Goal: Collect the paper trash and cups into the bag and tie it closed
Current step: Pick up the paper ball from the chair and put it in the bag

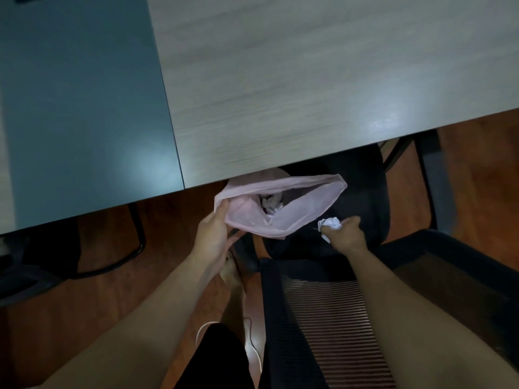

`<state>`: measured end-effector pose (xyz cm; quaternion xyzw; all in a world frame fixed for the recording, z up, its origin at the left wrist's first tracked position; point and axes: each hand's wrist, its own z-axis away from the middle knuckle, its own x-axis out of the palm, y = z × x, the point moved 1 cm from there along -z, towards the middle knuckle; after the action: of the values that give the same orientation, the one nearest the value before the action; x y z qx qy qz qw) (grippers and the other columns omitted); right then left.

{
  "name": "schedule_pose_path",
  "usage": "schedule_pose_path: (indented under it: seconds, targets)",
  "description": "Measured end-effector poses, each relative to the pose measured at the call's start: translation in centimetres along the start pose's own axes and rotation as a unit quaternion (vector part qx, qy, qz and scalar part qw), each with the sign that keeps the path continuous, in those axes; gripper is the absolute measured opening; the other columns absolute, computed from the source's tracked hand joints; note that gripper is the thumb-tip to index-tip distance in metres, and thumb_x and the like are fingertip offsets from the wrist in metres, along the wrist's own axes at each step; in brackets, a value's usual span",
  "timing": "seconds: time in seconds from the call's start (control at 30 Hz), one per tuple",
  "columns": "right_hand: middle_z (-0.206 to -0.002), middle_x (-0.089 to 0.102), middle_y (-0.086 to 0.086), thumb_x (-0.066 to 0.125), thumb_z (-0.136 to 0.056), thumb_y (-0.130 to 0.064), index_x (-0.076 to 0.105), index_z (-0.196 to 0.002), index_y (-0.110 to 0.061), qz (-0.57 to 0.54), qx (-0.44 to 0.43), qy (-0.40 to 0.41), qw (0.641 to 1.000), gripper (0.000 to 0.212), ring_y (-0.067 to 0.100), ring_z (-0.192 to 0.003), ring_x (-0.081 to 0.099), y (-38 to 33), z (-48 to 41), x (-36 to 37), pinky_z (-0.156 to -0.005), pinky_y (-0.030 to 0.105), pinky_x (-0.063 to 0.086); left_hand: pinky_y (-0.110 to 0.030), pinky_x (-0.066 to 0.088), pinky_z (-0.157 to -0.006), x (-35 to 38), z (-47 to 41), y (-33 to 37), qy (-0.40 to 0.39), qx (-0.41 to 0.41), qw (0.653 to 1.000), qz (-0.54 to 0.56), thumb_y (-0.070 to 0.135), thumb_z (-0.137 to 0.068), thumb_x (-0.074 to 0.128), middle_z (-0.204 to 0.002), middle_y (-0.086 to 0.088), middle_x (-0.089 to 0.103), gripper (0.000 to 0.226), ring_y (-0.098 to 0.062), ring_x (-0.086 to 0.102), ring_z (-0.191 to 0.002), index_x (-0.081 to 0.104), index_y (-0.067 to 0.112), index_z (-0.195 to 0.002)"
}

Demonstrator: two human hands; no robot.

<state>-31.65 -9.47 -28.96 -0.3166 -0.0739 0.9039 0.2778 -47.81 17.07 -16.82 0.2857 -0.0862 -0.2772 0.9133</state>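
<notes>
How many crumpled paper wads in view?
2. One wad gripped in the right hand, one white clump inside the pink bag held by the left hand; more may be hidden.

The far rim of my thin pink plastic bag (295,209) lies hidden under the edge of the pale wood-grain table (280,153). Deep inside it are blurred white crumpled scraps (271,204), paper or cups, I cannot tell. My right hand (346,237) covers much of the crumpled white paper ball (331,223). The fingertips of my left hand (213,234) are lost beneath the bag.
</notes>
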Motion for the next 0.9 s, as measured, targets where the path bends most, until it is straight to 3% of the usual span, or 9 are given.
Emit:
schedule_pose_path:
  seconds: [0.13,0.23,0.33,0.47,0.57,0.63,0.73,0.83,0.9]
  targets:
    - [-0.124,0.064,0.009,0.085,-0.094,-0.032,0.043,-0.141,-0.016,-0.056,-0.032,-0.001,0.998,0.065,0.028,-0.106,0.065,-0.6,5.0,-3.4,-0.088,0.035,0.047,-0.048,0.062,-0.103,0.5,2.6,1.8,-0.037,-0.001,0.999,0.004,0.034,-0.115,0.053,-0.127,-0.011,0.081,0.035,-0.030,0.076,-0.122,0.069,0.014,-0.140]
    - [-0.114,0.070,0.006,0.077,-0.091,-0.037,0.062,-0.119,-0.010,-0.023,-0.055,-0.016,0.998,0.041,0.027,-0.102,0.068,-1.0,8.4,-5.4,-0.087,0.037,0.052,-0.043,0.064,-0.094,1.1,4.8,3.9,-0.062,-0.005,0.998,-0.004,0.042,-0.115,0.052,-0.123,-0.014,0.081,0.041,-0.033,0.078,-0.116,0.072,0.013,-0.136]
    - [-0.112,0.075,0.011,0.086,-0.091,-0.039,0.070,-0.117,-0.002,-0.067,-0.036,0.013,0.997,0.048,0.030,-0.104,0.073,-1.2,11.5,-7.0,-0.084,0.037,0.055,-0.037,0.065,-0.081,1.9,7.0,5.9,-0.070,-0.001,0.997,-0.041,0.040,-0.112,0.055,-0.116,-0.011,0.084,0.038,-0.028,0.081,-0.104,0.077,0.014,-0.129]
    - [-0.100,0.078,0.008,0.093,-0.085,-0.047,0.070,-0.108,-0.012,-0.173,-0.025,0.036,0.984,0.048,0.022,-0.089,0.075,-2.3,16.3,-8.8,-0.075,0.037,0.059,-0.027,0.061,-0.066,2.3,10.2,8.1,-0.070,0.004,0.991,-0.113,0.043,-0.108,0.062,-0.108,-0.010,0.085,0.038,-0.024,0.082,-0.092,0.080,0.012,-0.120]
    - [-0.107,0.081,0.021,0.092,-0.091,-0.030,0.074,-0.115,-0.006,-0.296,-0.040,0.028,0.954,0.039,0.036,-0.097,0.083,-3.3,19.1,-9.9,-0.094,0.055,0.068,-0.034,0.064,-0.078,2.0,12.3,9.4,-0.090,0.036,0.982,-0.161,0.046,-0.103,0.067,-0.107,-0.011,0.085,0.042,-0.027,0.082,-0.096,0.081,0.010,-0.119]
    - [-0.103,0.078,0.019,0.094,-0.090,-0.027,0.071,-0.122,-0.003,-0.372,-0.065,0.001,0.926,0.046,0.032,-0.091,0.082,-4.3,21.0,-10.8,-0.092,0.051,0.069,-0.041,0.062,-0.093,1.6,13.4,10.2,-0.105,0.057,0.976,-0.184,0.046,-0.104,0.066,-0.112,-0.012,0.084,0.043,-0.031,0.080,-0.104,0.082,0.009,-0.118]
    - [-0.096,0.076,0.004,0.100,-0.080,-0.040,0.069,-0.122,-0.019,-0.409,-0.113,-0.042,0.904,0.056,0.017,-0.081,0.075,-6.3,23.4,-11.9,-0.083,0.040,0.069,-0.045,0.060,-0.103,1.1,14.5,11.6,-0.122,0.089,0.961,-0.232,0.046,-0.108,0.058,-0.113,-0.011,0.084,0.043,-0.031,0.079,-0.107,0.082,0.012,-0.118]
    - [-0.100,0.074,0.001,0.101,-0.074,-0.056,0.067,-0.133,-0.029,-0.410,-0.155,-0.109,0.892,0.073,0.014,-0.081,0.069,-8.7,25.8,-13.1,-0.084,0.036,0.064,-0.047,0.060,-0.100,0.8,15.4,13.3,-0.122,0.123,0.946,-0.274,0.051,-0.108,0.052,-0.105,-0.012,0.084,0.049,-0.033,0.079,-0.102,0.084,0.013,-0.108]
    - [-0.099,0.069,0.002,0.094,-0.079,-0.066,0.070,-0.132,-0.031,-0.412,-0.186,-0.127,0.883,0.068,0.015,-0.078,0.063,-10.4,27.1,-13.7,-0.085,0.035,0.062,-0.044,0.061,-0.090,0.5,15.7,14.6,-0.130,0.151,0.937,-0.286,0.055,-0.105,0.051,-0.098,-0.011,0.085,0.055,-0.032,0.079,-0.098,0.085,0.012,-0.101]
